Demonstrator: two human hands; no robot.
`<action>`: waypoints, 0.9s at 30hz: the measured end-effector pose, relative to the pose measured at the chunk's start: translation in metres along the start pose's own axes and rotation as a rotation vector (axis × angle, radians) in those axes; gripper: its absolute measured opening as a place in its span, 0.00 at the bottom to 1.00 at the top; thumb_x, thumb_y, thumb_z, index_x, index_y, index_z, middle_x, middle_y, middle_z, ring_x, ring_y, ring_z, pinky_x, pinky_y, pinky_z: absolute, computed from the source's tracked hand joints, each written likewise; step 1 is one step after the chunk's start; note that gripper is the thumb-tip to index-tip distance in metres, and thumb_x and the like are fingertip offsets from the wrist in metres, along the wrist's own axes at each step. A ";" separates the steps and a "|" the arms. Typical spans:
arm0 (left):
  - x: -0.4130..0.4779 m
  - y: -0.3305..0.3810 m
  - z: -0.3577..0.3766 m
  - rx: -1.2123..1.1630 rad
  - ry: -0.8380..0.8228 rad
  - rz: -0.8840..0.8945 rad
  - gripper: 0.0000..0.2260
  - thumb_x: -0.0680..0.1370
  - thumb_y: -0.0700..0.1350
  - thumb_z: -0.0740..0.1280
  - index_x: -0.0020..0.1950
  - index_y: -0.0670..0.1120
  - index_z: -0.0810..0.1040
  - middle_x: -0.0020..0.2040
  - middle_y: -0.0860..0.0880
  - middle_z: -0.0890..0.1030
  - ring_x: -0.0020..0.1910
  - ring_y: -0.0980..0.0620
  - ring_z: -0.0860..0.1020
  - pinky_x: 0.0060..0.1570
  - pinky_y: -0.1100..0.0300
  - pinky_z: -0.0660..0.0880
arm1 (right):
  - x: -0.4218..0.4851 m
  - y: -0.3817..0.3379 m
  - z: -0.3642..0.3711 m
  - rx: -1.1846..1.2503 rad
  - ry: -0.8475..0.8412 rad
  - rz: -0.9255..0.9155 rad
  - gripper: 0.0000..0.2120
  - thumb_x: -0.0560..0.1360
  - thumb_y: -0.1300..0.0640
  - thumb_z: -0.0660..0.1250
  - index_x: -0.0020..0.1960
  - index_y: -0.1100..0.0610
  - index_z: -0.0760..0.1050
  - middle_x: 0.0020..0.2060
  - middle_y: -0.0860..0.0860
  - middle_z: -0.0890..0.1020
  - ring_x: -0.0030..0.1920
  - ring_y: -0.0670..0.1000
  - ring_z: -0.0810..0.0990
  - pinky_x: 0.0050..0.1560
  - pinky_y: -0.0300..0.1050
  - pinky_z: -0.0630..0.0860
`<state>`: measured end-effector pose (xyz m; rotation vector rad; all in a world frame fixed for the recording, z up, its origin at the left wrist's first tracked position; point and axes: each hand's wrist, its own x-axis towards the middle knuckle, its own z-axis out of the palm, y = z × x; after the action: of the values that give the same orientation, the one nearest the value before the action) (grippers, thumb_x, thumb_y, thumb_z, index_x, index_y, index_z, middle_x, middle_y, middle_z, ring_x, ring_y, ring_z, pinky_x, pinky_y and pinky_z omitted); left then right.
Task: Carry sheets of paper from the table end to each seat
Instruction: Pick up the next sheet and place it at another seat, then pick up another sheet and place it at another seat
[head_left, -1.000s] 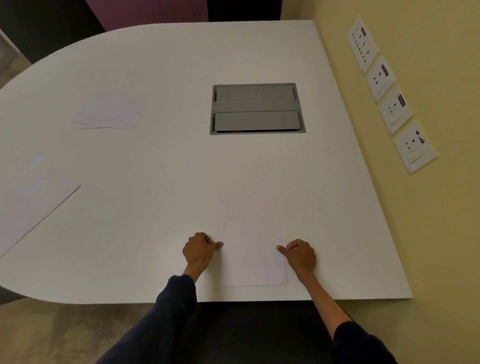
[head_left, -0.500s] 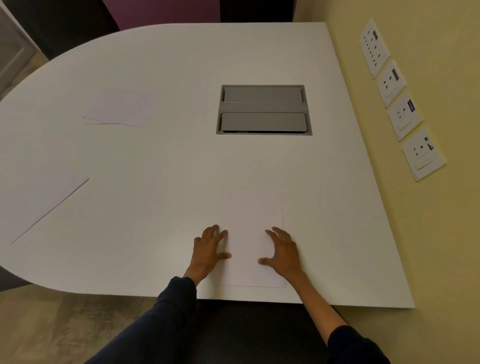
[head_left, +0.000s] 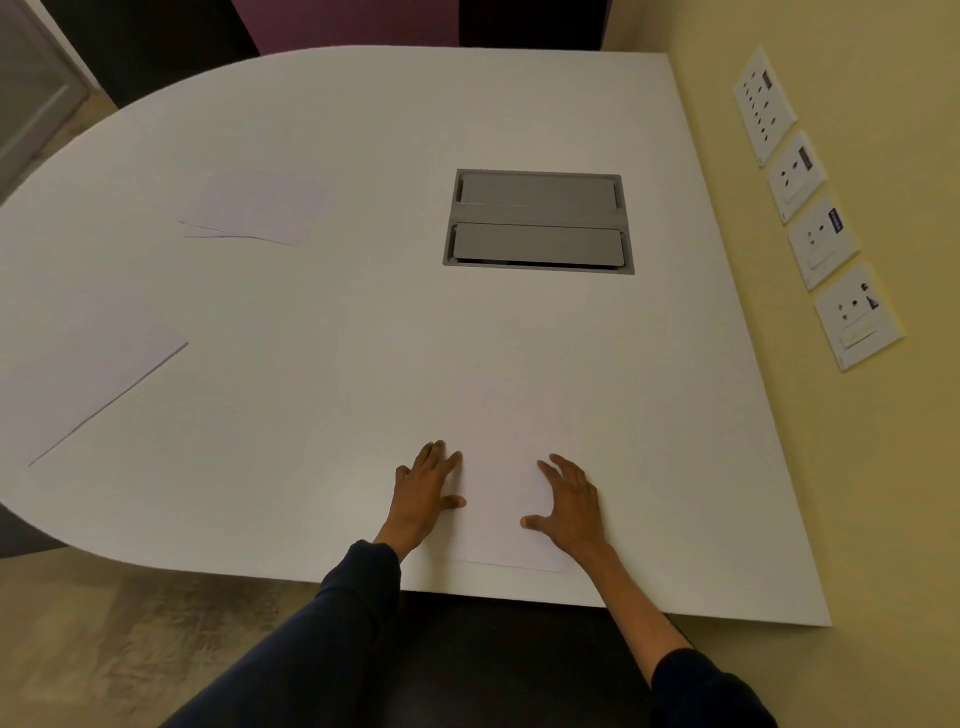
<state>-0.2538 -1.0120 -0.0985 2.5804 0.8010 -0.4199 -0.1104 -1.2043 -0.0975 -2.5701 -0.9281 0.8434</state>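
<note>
A white sheet of paper lies flat near the front edge of the white table. My left hand rests palm down on the sheet's left edge with its fingers spread. My right hand lies flat on the sheet's right side, fingers apart too. Neither hand grips anything. A second sheet lies at the table's left edge. Two or three overlapping sheets lie further back on the left.
A grey cable box with two closed lids is set into the table middle. A yellow wall with several white socket plates runs along the right side. Below the front edge sits a dark chair seat.
Both hands went from closed, pinching the sheet's side edges, to spread flat on it. The view shifted slightly, so everything sits further right in the picture.
</note>
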 end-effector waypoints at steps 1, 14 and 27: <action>0.000 -0.001 -0.001 -0.005 -0.001 0.008 0.31 0.77 0.54 0.68 0.78 0.52 0.60 0.79 0.49 0.56 0.80 0.51 0.51 0.68 0.50 0.62 | 0.000 0.000 0.000 -0.005 -0.004 0.001 0.45 0.69 0.42 0.74 0.79 0.51 0.57 0.79 0.49 0.56 0.79 0.51 0.53 0.77 0.51 0.53; -0.057 -0.045 -0.062 -0.459 0.325 -0.203 0.35 0.80 0.63 0.56 0.81 0.50 0.48 0.81 0.50 0.54 0.80 0.51 0.54 0.76 0.57 0.54 | 0.011 -0.103 0.008 0.255 0.429 -0.239 0.09 0.73 0.54 0.74 0.52 0.51 0.79 0.51 0.47 0.80 0.55 0.50 0.77 0.57 0.43 0.63; -0.268 -0.242 -0.123 -0.546 0.939 -0.544 0.28 0.82 0.59 0.55 0.80 0.51 0.53 0.80 0.51 0.59 0.78 0.52 0.60 0.77 0.50 0.59 | -0.042 -0.399 0.092 0.357 0.316 -0.687 0.04 0.77 0.54 0.68 0.52 0.48 0.78 0.51 0.42 0.79 0.55 0.46 0.76 0.58 0.41 0.64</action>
<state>-0.5882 -0.8989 0.0449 1.9177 1.6423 0.8391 -0.3885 -0.9254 0.0226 -1.8133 -1.2933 0.3476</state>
